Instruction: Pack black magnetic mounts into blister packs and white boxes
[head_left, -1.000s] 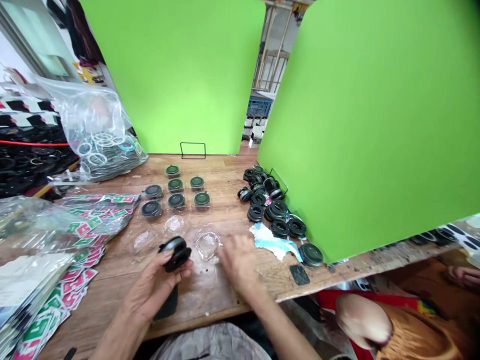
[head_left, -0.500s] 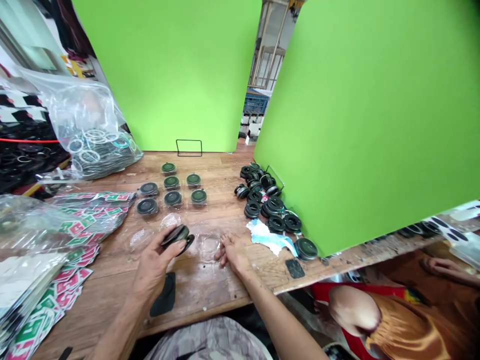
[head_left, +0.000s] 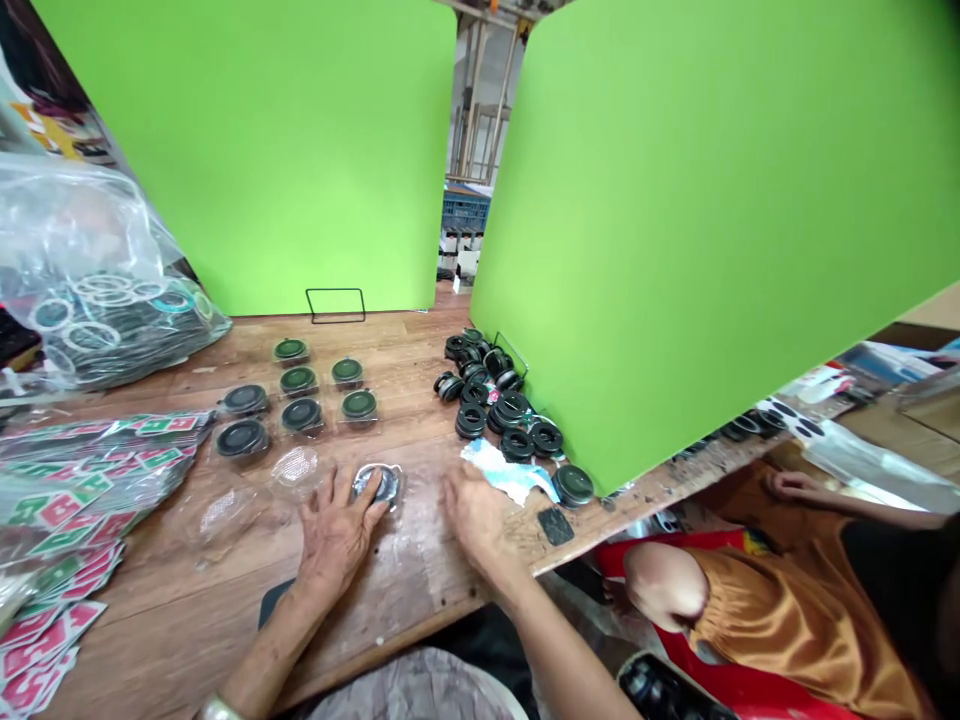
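Observation:
My left hand (head_left: pixel 337 530) lies on the table with fingers spread. Its thumb and fingertips touch a black round piece (head_left: pixel 386 487) set in a clear plastic tray. My right hand (head_left: pixel 478 510), smeared by motion, is to the right of that tray, beside a crumpled blue-and-white sheet (head_left: pixel 506 468). How its fingers are closed cannot be made out. Two textured clear plastic shells (head_left: pixel 296 468) lie left of my left hand. Farther back, several black discs in clear cases (head_left: pixel 301 413) stand in loose rows.
Black rings (head_left: pixel 514 408) are heaped along a tall green panel (head_left: pixel 675 230). Another green panel (head_left: pixel 262 150) stands at the back. On the left lie a bag of rings (head_left: pixel 97 330) and printed card packets (head_left: pixel 82 490). A seated person (head_left: pixel 780 600) is at the right.
The black round pieces held in my left hand have gone down into the clear tray, and its fingers have spread. My right hand has moved off the tray's edge. The view has shifted right.

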